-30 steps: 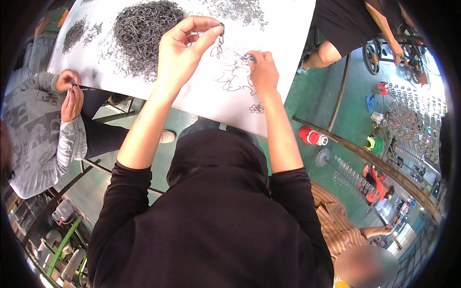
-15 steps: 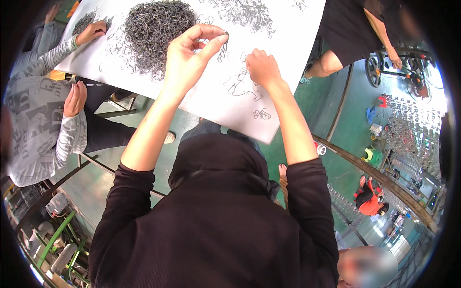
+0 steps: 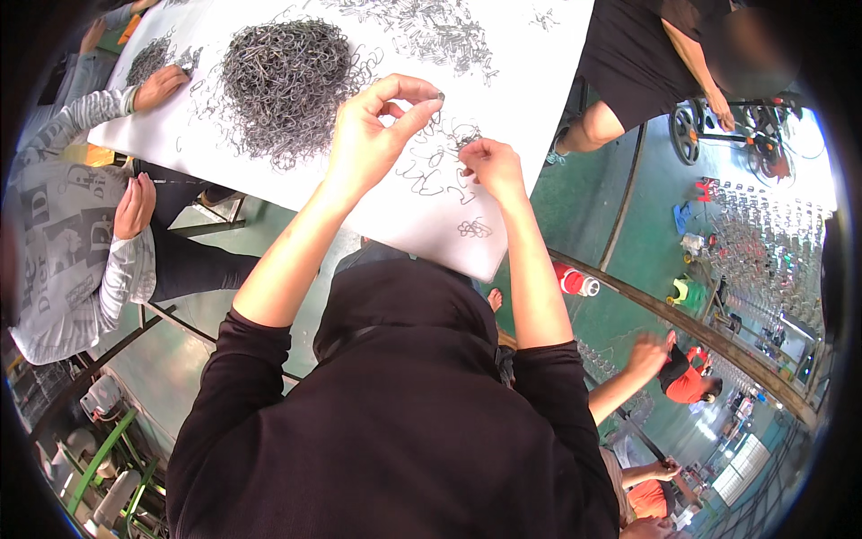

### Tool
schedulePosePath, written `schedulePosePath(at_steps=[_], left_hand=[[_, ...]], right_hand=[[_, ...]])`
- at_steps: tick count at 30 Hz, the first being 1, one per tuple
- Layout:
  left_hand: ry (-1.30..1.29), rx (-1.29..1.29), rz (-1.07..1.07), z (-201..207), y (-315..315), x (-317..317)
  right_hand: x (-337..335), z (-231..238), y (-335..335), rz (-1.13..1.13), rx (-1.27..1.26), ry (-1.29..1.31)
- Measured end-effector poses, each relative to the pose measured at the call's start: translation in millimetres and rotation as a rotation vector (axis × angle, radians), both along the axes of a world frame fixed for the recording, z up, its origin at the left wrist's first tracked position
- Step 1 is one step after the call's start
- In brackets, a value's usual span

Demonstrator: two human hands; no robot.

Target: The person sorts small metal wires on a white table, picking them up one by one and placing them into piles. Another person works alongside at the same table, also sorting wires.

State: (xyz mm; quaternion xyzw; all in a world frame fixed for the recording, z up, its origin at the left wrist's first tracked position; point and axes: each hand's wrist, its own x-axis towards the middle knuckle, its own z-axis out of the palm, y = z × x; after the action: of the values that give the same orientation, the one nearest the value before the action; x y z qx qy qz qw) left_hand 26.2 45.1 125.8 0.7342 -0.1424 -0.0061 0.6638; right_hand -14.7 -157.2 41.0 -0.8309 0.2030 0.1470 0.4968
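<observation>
My left hand [image 3: 382,130] is raised over the white table [image 3: 377,220], thumb and index finger pinched on a small dark metal piece [image 3: 440,96]. Lower and to its right, my right hand [image 3: 496,169] has its fingers drawn together at the edge of some loose bent wire hooks [image 3: 426,180]. Whatever sits between those fingertips is too small to make out. A big tangled heap of wire hooks [image 3: 285,76] lies left of my left hand. Below my right hand is a small cluster of hooks [image 3: 474,229].
Short metal pieces [image 3: 431,31] are spread at the table's far side. A co-worker's hand [image 3: 162,87] rests by a smaller dark pile [image 3: 148,61] at left. Another person in black [image 3: 628,63] is beyond the right edge. A red-and-white container [image 3: 575,280] stands right of my forearm.
My right hand has turned and its fingers have come together beside the loose hooks. My left hand keeps its pinch. Another person's arm has appeared at lower right.
</observation>
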Motion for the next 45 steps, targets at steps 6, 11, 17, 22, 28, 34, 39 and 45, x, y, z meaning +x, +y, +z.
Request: schedulePosePath(at_steps=[6,11,17,22,28,34,39,45], left_hand=[[-0.015,0.034,-0.026,1.1,-12.6,-1.3],[-0.065,0.055,-0.020,1.2,-22.8,-1.3],[-0.070,0.054,-0.013,-7.9,-29.7,4.2],[-0.057,0.068,-0.007,-13.1,-29.8,5.9],[-0.068,0.060,0.013,-14.0,-31.5,9.3],[-0.118,0.106,-0.013,-11.0,-35.6,12.1],[-0.149,0.112,-0.041,-7.3,-42.7,14.2],[-0.297,0.047,0.012,-30.2,-58.8,30.6]], right_hand=[[-0.1,50.8,3.3,-0.240,0.216,-0.238],[1.9,71.6,2.9,-0.169,0.311,-0.371],[7.1,30.3,-2.5,-0.052,0.051,-0.001],[10.1,28.6,-17.2,0.082,0.114,0.205],[8.5,65.8,-10.5,-0.315,0.591,0.012],[6.7,110.2,15.0,-0.289,0.587,-0.311],[12.6,117.4,21.9,-0.350,0.505,-0.422],[8.1,118.7,18.6,-0.394,0.403,-0.691]])
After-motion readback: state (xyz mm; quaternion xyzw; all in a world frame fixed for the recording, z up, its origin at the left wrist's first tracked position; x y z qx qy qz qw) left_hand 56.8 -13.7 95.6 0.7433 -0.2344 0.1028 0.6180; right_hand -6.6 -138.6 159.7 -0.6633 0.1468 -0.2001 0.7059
